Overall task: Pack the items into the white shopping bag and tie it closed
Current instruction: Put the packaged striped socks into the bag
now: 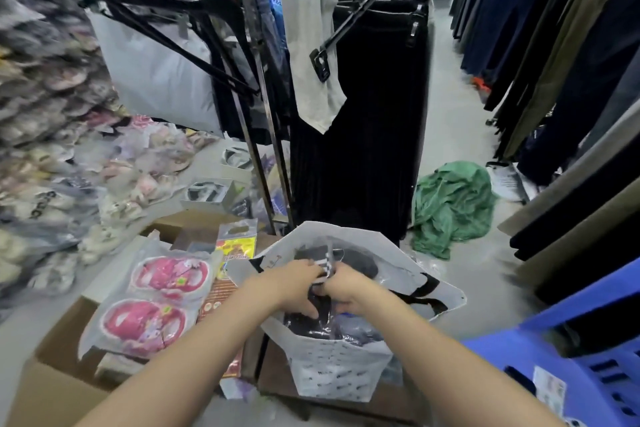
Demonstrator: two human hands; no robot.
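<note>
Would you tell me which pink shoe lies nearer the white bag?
The upper pink shoe, farther from the camera; the lower pink shoe sits farther from the white bag.

No readable text anywhere, motion blur kills most of it. The white shopping bag (341,371) carries a repeating small dark printed mark (could be a logo, too blurred to make out), and the yellow-and-red packet (234,253) beside it has red lettering that won't resolve. The label sticker on the blue plastic stool (550,388) is likewise just smeared print.
</note>
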